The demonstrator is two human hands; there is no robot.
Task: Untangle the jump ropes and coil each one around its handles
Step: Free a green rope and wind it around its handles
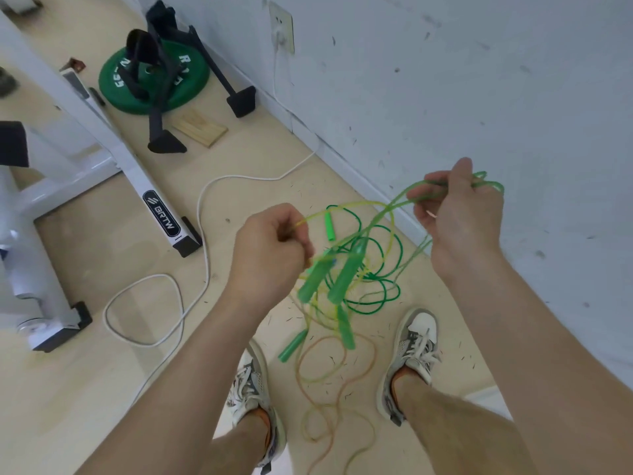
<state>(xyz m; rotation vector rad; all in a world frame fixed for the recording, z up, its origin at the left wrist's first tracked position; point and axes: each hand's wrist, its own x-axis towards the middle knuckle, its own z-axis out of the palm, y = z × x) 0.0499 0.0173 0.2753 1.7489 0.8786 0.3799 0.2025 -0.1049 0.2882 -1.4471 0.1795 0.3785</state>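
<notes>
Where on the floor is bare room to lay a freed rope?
Bare floor lies left of the left shoe, below the white cable loop, and between that loop and the white frame. Crowded: ropes pile between that shoe and the right shoe; gear surrounds the green plate.

Head camera, pitched steeply down over the person's own arms.

The wide-angle view looks from head height forward and down at the floor [85, 406]. Both forearms reach in from the bottom edge, with the left hand [270, 255] and right hand [462, 214] close to the lens near mid-frame. The ropes [346, 274] hang just below the hands, the shoes [416, 351] are farther off, and the wall [479, 80] slants across the right side.
</notes>
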